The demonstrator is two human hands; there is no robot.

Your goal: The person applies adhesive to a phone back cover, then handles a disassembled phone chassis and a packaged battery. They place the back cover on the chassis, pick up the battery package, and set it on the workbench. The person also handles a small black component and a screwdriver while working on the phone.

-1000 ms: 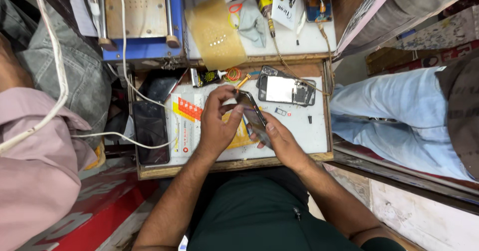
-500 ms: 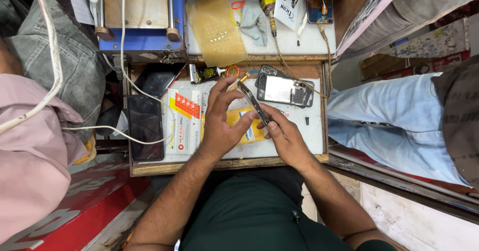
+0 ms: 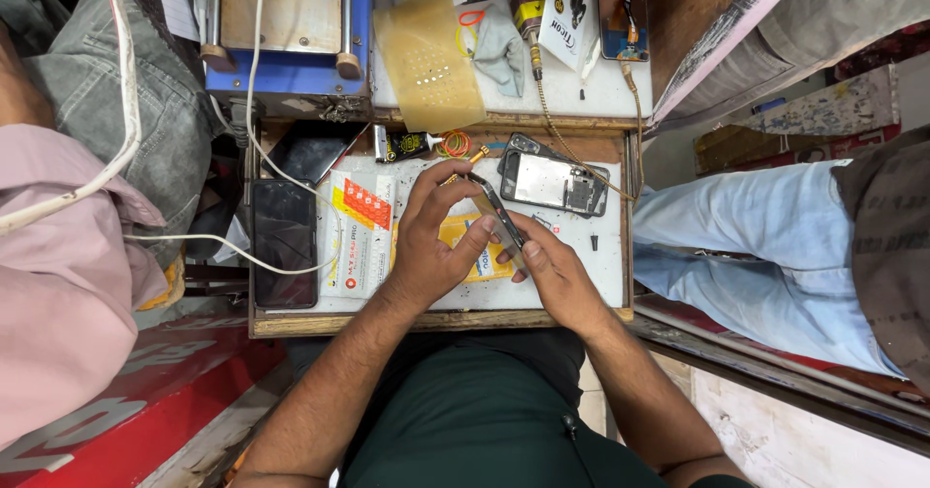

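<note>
At the far left a pink sleeve (image 3: pixel 58 284) and a white cable (image 3: pixel 126 139) crowd the edge of the view, with a blue metal press (image 3: pixel 281 42) at the top. On the wooden-rimmed bench (image 3: pixel 436 321) a dark glossy phone (image 3: pixel 284 243) lies flat, face up, just beside a white card with orange and yellow print (image 3: pixel 356 236).

Next comes the left hand (image 3: pixel 426 241), its grip closed around a thin flat phone part (image 3: pixel 498 219), a slim dark strip seen edge-on and tilted, held just above the bench's white mat. A thin brass-coloured tool (image 3: pixel 465 163) pokes out past the fingertips; which finger holds it I cannot tell. The right hand (image 3: pixel 550 267) pinches the lower end of the same part between thumb and fingers, so both hands carry it together over a yellow packet (image 3: pixel 475 255).

The work looks to be at the stage of prying or cleaning along the part's edge. The next move seems to call for a steady hold and light pressure, since so slim a piece would flex or crack easily.

To the right lies an opened phone body (image 3: pixel 554 183), dark frame with a shiny grey metal inside, flat on the bench. Beyond it are pale blue denim legs (image 3: pixel 756 246) of another person.
</note>
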